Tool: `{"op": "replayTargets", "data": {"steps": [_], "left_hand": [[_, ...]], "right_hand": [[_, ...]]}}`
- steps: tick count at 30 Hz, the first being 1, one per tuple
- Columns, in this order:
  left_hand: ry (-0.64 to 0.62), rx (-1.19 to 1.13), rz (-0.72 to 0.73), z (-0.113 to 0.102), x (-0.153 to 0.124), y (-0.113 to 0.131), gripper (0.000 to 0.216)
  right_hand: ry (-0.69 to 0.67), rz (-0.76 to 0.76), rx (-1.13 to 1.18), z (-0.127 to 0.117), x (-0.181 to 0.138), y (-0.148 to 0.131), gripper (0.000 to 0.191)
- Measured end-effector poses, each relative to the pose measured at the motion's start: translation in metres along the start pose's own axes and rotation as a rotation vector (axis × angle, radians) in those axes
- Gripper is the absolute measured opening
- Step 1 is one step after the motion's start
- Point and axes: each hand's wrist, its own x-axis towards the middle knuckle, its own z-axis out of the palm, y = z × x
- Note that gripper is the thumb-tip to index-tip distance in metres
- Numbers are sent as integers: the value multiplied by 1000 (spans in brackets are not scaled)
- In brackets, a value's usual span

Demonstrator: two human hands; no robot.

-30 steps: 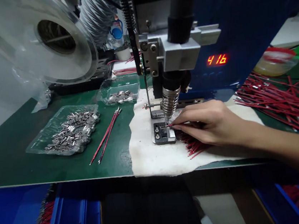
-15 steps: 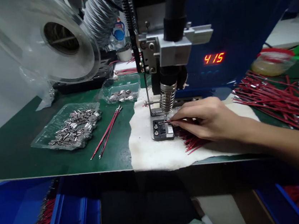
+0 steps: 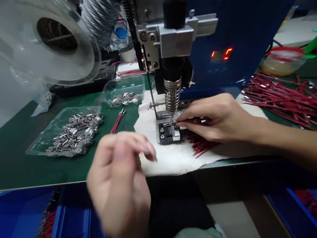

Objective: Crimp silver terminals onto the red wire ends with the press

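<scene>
My right hand point(image 3: 218, 118) rests on a white cloth point(image 3: 166, 160) and pinches a thin red wire point(image 3: 172, 123). The wire's tip lies on a small metal fixture point(image 3: 168, 134), right under the ribbed metal tip point(image 3: 172, 96) of the blue machine. A bundle of red wires point(image 3: 200, 144) lies beneath that hand. My left hand point(image 3: 122, 176) hovers over the table's front edge, left of the fixture. It is blurred, its fingers loosely bent, and I cannot make out anything in it.
A clear tray of small metal terminals point(image 3: 68, 131) lies at the left, a smaller one point(image 3: 124, 96) behind it, and a few red wires point(image 3: 118, 120) between. A big pile of red wires point(image 3: 288, 100) fills the right. A transparent reel point(image 3: 48, 36) hangs at upper left. Blue bins point(image 3: 73, 228) sit below the table.
My left hand has come up into view at the front of the table. The right hand keeps the wire at the fixture. The machine's red display has changed.
</scene>
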Motion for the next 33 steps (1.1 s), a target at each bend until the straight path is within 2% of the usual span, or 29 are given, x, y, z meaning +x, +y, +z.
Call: {"op": "replayTargets", "data": {"steps": [2,4,8,11,14,21,33], "left_hand": [[20,-28,57,8,9,-14,19],[-50,39,5,13,19,-27,13],[-165,125,-101,14,29,-40,16],[-223,139,-185,9,28,-40,17],[-223,155,-221,8,26,-39,18],[-215,211,-220,9,25,-38,17],[-200,201,-203,11,26,-39,17]], "right_hand": [[18,-6,1,0,-1,0,15],[47,-21,-8,-1,-2,2,14],[63,-53,-31,0,-3,4,13],[53,-67,-35,1,-3,5,13],[42,-56,-43,1,-4,4,14],[40,-62,-19,3,-5,5,17],[-6,24,65,2,-6,5,18]]}}
